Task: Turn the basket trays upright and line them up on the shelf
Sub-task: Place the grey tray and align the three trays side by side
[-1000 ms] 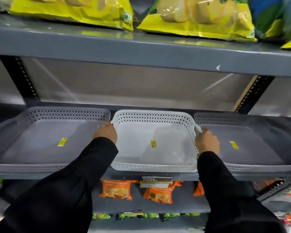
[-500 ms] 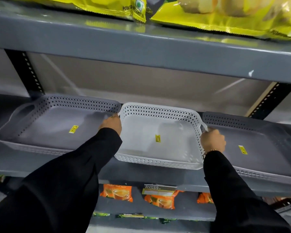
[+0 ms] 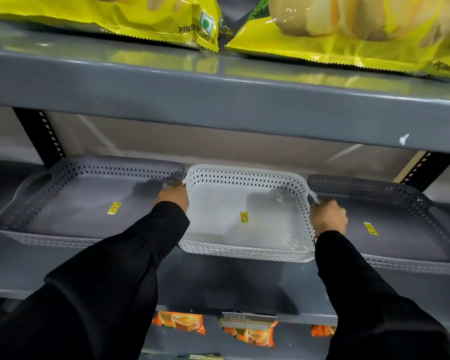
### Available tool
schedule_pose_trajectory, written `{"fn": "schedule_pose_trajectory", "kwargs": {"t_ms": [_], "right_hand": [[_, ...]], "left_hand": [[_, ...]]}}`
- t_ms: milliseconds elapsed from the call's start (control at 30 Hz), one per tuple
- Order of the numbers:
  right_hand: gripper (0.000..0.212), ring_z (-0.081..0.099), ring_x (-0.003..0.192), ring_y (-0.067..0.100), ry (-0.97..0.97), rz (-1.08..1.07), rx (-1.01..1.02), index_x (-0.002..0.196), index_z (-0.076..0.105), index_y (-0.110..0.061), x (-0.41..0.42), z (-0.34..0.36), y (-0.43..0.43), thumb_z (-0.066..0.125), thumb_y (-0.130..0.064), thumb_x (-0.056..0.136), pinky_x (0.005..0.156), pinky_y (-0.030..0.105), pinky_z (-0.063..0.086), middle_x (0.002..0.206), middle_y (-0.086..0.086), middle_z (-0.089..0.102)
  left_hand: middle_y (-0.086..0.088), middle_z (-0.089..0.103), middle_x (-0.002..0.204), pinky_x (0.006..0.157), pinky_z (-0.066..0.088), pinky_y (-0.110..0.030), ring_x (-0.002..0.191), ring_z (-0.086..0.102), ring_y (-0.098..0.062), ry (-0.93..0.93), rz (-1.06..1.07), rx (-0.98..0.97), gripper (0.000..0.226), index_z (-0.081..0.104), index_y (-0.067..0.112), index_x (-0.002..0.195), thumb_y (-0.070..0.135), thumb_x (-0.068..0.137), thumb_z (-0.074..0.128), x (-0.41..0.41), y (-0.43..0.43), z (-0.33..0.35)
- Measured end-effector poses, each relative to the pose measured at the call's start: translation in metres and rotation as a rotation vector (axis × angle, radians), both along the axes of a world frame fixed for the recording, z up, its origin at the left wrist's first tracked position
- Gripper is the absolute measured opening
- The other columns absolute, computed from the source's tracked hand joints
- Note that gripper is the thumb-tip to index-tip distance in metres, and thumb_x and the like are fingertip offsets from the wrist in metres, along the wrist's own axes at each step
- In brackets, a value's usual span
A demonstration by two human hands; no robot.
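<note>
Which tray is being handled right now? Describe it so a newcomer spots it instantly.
Look at the grey shelf beneath the yellow potato wafer bags. Three upright perforated basket trays sit in a row there; it is the middle one, the white tray. Both neighbours are grey, and only this one has the left hand and right hand at its sides.

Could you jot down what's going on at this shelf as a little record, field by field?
Trays: three, all upright, side by side on the grey shelf
Left tray: grey, untouched
Middle tray: white, held at both side handles
Right tray: dark grey, untouched
Left hand: gripping middle tray's left handle
Right hand: gripping its right handle
Shelf above: yellow crisp bags
</note>
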State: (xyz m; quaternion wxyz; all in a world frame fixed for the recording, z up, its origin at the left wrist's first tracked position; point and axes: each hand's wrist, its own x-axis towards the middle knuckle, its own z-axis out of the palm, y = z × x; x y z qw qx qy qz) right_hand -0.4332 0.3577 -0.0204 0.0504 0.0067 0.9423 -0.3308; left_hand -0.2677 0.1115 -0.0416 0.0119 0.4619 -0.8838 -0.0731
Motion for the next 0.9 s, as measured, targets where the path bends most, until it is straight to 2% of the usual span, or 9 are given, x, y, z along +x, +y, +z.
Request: {"fn": "schedule_pose_trajectory", "kwargs": {"t_ms": [433,600,700,900], "right_hand": [[0.037,0.050,0.118,0.044,0.012,-0.016,0.030,0.122,0.053,0.006,0.017,0.006,0.004,0.040,-0.015,0.095,0.096,0.043,0.044,0.128,0.029,0.055],[0.035,0.051,0.117,0.043,0.047,-0.033,0.063,0.121,0.054,0.006,0.036,0.005,0.015,0.040,-0.012,0.095,0.095,0.043,0.044,0.126,0.027,0.056],[0.033,0.052,0.115,0.043,0.073,-0.032,0.087,0.119,0.055,0.006,0.051,0.002,0.025,0.040,-0.010,0.094,0.093,0.043,0.045,0.124,0.027,0.057],[0.032,0.054,0.112,0.044,0.105,-0.027,0.098,0.116,0.057,0.006,0.073,0.000,0.041,0.039,-0.008,0.094,0.090,0.043,0.047,0.121,0.028,0.060]], "left_hand": [[-0.021,0.058,0.130,0.096,0.045,-0.037,0.124,0.052,-0.033,0.005,-0.017,0.016,0.037,0.044,-0.002,0.134,0.007,0.101,0.029,0.006,0.002,-0.003],[-0.024,0.058,0.125,0.089,0.050,-0.038,0.113,0.059,-0.034,0.030,-0.009,-0.019,0.034,0.049,-0.003,0.128,0.011,0.101,0.032,0.021,0.015,-0.008],[-0.025,0.058,0.123,0.087,0.051,-0.038,0.109,0.062,-0.036,0.045,0.006,-0.024,0.036,0.046,-0.004,0.131,0.011,0.101,0.034,0.035,0.026,-0.014],[-0.026,0.060,0.123,0.090,0.050,-0.044,0.112,0.060,-0.039,0.077,-0.011,0.016,0.038,0.044,-0.002,0.135,0.008,0.101,0.033,0.053,0.037,-0.016]]}}
